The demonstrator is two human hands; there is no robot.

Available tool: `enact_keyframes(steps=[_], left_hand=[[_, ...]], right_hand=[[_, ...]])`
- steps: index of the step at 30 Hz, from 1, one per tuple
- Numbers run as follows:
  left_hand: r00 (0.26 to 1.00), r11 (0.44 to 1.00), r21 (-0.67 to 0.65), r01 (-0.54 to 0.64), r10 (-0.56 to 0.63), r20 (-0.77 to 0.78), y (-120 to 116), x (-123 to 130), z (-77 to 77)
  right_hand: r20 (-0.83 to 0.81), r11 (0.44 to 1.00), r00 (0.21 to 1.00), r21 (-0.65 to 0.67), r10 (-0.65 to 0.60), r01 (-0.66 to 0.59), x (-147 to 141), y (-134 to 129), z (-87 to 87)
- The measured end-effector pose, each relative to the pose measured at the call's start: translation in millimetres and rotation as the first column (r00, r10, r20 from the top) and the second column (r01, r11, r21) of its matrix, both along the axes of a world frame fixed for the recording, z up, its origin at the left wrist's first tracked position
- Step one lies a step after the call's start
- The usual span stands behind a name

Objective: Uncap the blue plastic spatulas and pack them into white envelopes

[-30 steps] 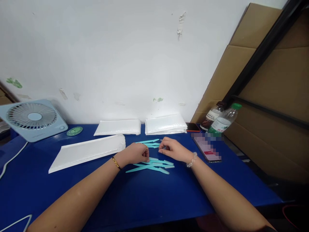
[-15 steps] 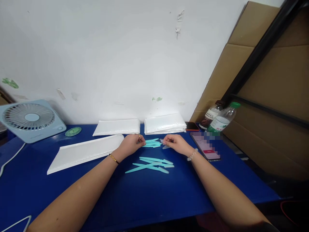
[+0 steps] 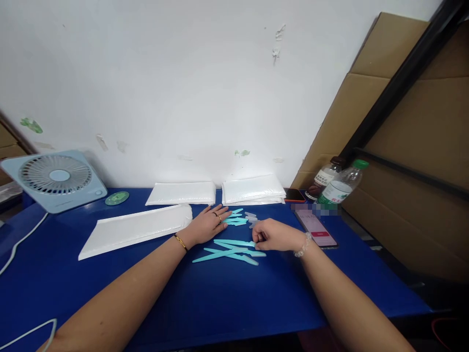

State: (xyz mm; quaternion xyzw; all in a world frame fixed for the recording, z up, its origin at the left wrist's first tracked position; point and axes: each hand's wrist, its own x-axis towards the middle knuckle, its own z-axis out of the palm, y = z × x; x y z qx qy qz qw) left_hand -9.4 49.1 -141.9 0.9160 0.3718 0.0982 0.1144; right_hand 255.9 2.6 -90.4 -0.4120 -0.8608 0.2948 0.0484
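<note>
My left hand [image 3: 205, 226] lies flat with fingers spread, its fingertips at the handle ends of several turquoise eyebrow razors [image 3: 237, 221]. Just right of these are several small translucent caps [image 3: 250, 215], close to my right hand [image 3: 277, 234]. That hand is closed in a pinch at the blade end of the top eyebrow razor [image 3: 232, 242] in a nearer group. Its fingers hide the razor's tip. The other capped eyebrow razors [image 3: 220, 254] of this group cross each other on the blue table [image 3: 227, 298].
White padded mailers [image 3: 135, 230] lie at left, with more mailer stacks [image 3: 252, 189] along the wall. A blue fan [image 3: 58, 178] and a green disc [image 3: 117, 198] stand left. At right are a phone [image 3: 318, 232], another phone [image 3: 294, 195] and two bottles [image 3: 339, 188].
My right hand has left the translucent caps and moved nearer, onto a razor in the front group. My left hand has opened from a pinch and now lies flat. The view has shifted slightly.
</note>
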Motion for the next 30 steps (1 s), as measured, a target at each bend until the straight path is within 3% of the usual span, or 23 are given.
enact_keyframes(steps=[5, 8, 11, 14, 20, 23, 26, 28, 30], left_hand=[[0.995, 0.999, 0.028, -0.047, 0.044, 0.088, -10, 2, 14.3], [0.978, 0.998, 0.008, -0.059, 0.056, 0.201, -17, 9, 28.6], [0.981, 0.999, -0.045, 0.004, 0.005, 0.195, -20, 17, 35.7], [0.984, 1.000, 0.000, -0.021, 0.021, 0.178, -17, 17, 33.6], [0.954, 0.978, 0.063, -0.198, 0.178, 0.241, -2, 1, 17.6], [0.967, 0.982, 0.067, -0.178, 0.162, 0.196, 3, -2, 9.2], [0.979, 0.987, 0.074, -0.143, 0.130, 0.155, 4, 0, 3.2], [0.979, 0.985, 0.082, -0.150, 0.136, 0.155, 3, 1, 0.9], [0.974, 0.982, 0.081, -0.171, 0.157, 0.161, 1, 3, 0.8]], right_hand=[[0.005, 0.990, 0.999, 0.132, -0.044, 0.043, -7, 1, -2.5], [-0.114, 0.973, 0.989, 0.196, -0.099, 0.120, -8, 5, -6.4], [-0.221, 0.960, 0.964, 0.202, -0.151, 0.197, -8, 10, -12.2], [-0.254, 0.957, 0.951, 0.182, -0.177, 0.226, -4, 18, -19.3], [-0.230, 0.915, 0.925, 0.201, -0.302, 0.349, 7, 31, -22.7], [-0.241, 0.934, 0.943, 0.217, -0.229, 0.283, 10, 24, -12.5], [-0.172, 0.992, 0.985, 0.121, -0.024, 0.046, 9, 12, -1.2], [-0.090, 0.994, 0.991, 0.045, 0.100, -0.096, 6, 6, 2.4], [-0.021, 0.988, 0.988, 0.027, 0.150, -0.150, 2, 2, 2.4]])
